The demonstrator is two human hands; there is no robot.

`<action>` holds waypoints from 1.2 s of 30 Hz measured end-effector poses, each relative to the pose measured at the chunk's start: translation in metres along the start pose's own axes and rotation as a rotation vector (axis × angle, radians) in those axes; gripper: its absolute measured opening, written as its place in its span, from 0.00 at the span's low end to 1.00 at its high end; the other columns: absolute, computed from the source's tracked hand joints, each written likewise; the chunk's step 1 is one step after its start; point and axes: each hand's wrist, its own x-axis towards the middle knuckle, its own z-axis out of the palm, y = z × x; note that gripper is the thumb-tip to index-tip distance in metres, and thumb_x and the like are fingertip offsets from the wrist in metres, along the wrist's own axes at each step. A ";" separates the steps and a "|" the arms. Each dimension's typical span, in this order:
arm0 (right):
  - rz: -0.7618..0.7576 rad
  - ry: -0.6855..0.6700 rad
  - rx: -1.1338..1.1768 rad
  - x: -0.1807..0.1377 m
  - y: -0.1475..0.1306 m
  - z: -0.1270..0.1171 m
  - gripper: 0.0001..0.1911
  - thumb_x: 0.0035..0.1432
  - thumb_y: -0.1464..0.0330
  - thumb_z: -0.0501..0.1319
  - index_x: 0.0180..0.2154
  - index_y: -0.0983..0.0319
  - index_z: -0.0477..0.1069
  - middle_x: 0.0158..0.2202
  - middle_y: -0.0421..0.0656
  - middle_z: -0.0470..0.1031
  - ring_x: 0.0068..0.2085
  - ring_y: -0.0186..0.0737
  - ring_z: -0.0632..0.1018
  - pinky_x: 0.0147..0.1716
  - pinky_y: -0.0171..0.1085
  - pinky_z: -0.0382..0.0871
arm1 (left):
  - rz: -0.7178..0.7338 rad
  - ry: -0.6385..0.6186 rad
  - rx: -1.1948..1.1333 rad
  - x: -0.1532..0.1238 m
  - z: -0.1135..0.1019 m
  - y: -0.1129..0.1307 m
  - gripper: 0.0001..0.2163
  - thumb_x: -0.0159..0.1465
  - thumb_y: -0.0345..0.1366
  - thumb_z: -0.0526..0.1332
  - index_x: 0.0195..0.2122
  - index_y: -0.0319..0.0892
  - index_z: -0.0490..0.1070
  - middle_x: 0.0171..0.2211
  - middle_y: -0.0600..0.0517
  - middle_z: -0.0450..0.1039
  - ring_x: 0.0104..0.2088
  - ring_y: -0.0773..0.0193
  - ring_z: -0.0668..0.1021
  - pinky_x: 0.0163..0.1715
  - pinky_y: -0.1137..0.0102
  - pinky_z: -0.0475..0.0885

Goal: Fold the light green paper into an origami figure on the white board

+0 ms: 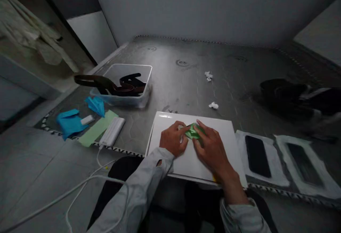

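Observation:
A small piece of folded green paper rests on the white box in front of me. My left hand is closed at its left end, with the index finger and thumb on the paper. From the other side my right hand grips it, thumb beneath and fingers laid over the top. Both hands partly cover the paper, so its full shape is hidden. The box lies across my lap and the edge of the grey mat.
At left are a clear bin of belts, blue crumpled sheets, a light green strip and a white power bank with a cable. Crumpled white scraps lie beyond the box. Two phones, one dark, sit at right.

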 end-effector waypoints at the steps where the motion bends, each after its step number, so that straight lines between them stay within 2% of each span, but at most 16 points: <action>1: 0.029 0.026 0.009 0.001 0.000 -0.001 0.25 0.58 0.69 0.60 0.58 0.61 0.64 0.63 0.49 0.65 0.58 0.48 0.70 0.56 0.49 0.64 | -0.009 0.005 0.009 0.000 0.001 0.000 0.22 0.57 0.30 0.59 0.53 0.53 0.72 0.48 0.57 0.73 0.34 0.65 0.78 0.32 0.68 0.75; 4: 0.103 0.119 0.029 0.002 0.002 -0.004 0.23 0.59 0.66 0.61 0.56 0.60 0.67 0.60 0.50 0.68 0.56 0.49 0.72 0.54 0.50 0.67 | -0.031 0.022 0.025 0.001 0.004 -0.001 0.18 0.59 0.33 0.59 0.52 0.51 0.73 0.47 0.56 0.74 0.33 0.65 0.78 0.30 0.69 0.74; 7: 0.157 0.241 0.039 0.001 0.004 -0.006 0.14 0.61 0.65 0.59 0.48 0.59 0.74 0.55 0.49 0.73 0.50 0.47 0.76 0.52 0.49 0.70 | -0.050 0.042 0.024 0.001 0.006 -0.002 0.16 0.61 0.35 0.60 0.51 0.51 0.73 0.47 0.55 0.75 0.33 0.66 0.78 0.30 0.70 0.73; 10: 0.158 0.299 0.044 -0.002 0.006 -0.003 0.12 0.62 0.65 0.58 0.44 0.59 0.78 0.53 0.49 0.76 0.49 0.46 0.77 0.52 0.49 0.71 | -0.044 0.051 0.021 0.002 0.008 -0.004 0.16 0.62 0.37 0.61 0.52 0.51 0.73 0.47 0.54 0.75 0.34 0.66 0.78 0.30 0.71 0.72; 16: 0.139 0.200 0.104 0.000 0.004 0.004 0.15 0.64 0.67 0.56 0.49 0.58 0.75 0.61 0.49 0.68 0.56 0.48 0.73 0.56 0.51 0.70 | -0.046 0.115 -0.058 0.001 0.013 -0.009 0.13 0.63 0.40 0.62 0.49 0.51 0.75 0.44 0.55 0.78 0.26 0.71 0.77 0.28 0.74 0.70; 19: 0.171 0.162 0.130 0.002 0.002 0.004 0.16 0.64 0.66 0.55 0.52 0.57 0.73 0.63 0.49 0.64 0.53 0.48 0.74 0.54 0.52 0.72 | -0.054 0.149 -0.100 0.001 0.014 -0.010 0.10 0.63 0.39 0.63 0.45 0.50 0.78 0.42 0.55 0.80 0.25 0.72 0.77 0.28 0.74 0.71; 25: 0.170 0.102 0.200 0.002 0.000 0.001 0.19 0.59 0.65 0.61 0.53 0.58 0.71 0.63 0.49 0.62 0.51 0.47 0.74 0.54 0.51 0.71 | -0.019 0.261 -0.191 0.003 0.013 -0.010 0.07 0.64 0.38 0.62 0.40 0.47 0.80 0.38 0.52 0.82 0.36 0.65 0.82 0.35 0.74 0.74; 28: 0.156 0.107 0.247 0.002 0.002 0.000 0.18 0.59 0.65 0.61 0.52 0.56 0.72 0.57 0.48 0.67 0.49 0.46 0.74 0.52 0.49 0.72 | -0.060 0.295 -0.302 0.004 0.010 -0.009 0.06 0.64 0.35 0.62 0.37 0.44 0.79 0.37 0.51 0.83 0.35 0.65 0.82 0.36 0.73 0.75; 32: 0.188 0.163 0.250 0.001 0.004 -0.002 0.10 0.59 0.63 0.61 0.41 0.56 0.78 0.41 0.45 0.73 0.43 0.44 0.76 0.45 0.45 0.74 | -0.166 0.266 -0.435 0.005 0.006 -0.009 0.05 0.64 0.32 0.61 0.36 0.44 0.77 0.34 0.54 0.82 0.29 0.68 0.79 0.32 0.75 0.73; 36: 0.232 0.190 0.357 0.002 0.003 -0.006 0.10 0.60 0.62 0.61 0.36 0.56 0.80 0.38 0.43 0.76 0.39 0.41 0.78 0.41 0.40 0.74 | -0.267 0.222 -0.548 0.005 0.005 -0.007 0.03 0.63 0.35 0.62 0.35 0.45 0.75 0.29 0.56 0.79 0.26 0.69 0.78 0.26 0.77 0.70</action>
